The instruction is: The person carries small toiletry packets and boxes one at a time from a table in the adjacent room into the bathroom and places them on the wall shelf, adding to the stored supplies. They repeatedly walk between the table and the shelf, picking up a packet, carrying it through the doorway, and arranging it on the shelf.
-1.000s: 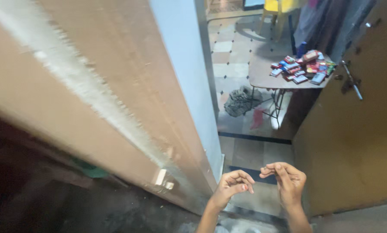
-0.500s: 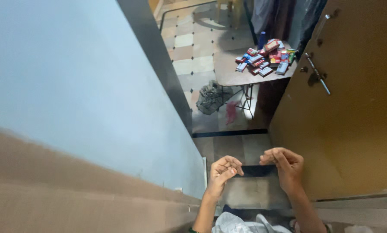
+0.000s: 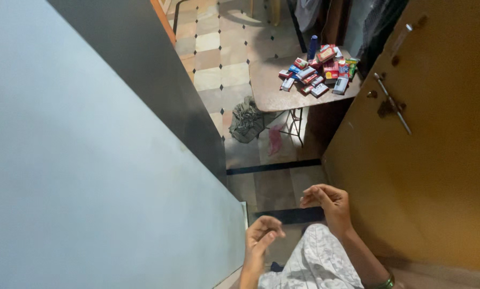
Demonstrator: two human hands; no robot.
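Two hands hover empty over the floor point(image 3: 275, 184), fingers loosely curled: left hand point(image 3: 261, 235), right hand point(image 3: 325, 200). Small boxes point(image 3: 317, 72) crowd the worktop point(image 3: 272, 91) at twelve o'clock; a door point(image 3: 427, 160) stands at three o'clock.

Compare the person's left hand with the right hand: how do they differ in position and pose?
The left hand is lower in the view and close to the pale blue wall; the right hand is higher, near the brown door. The left hand's fingers curl toward the thumb; the right hand's fingers bend more loosely. A green bangle shows only on the right wrist. Both hands are bare and hold nothing.
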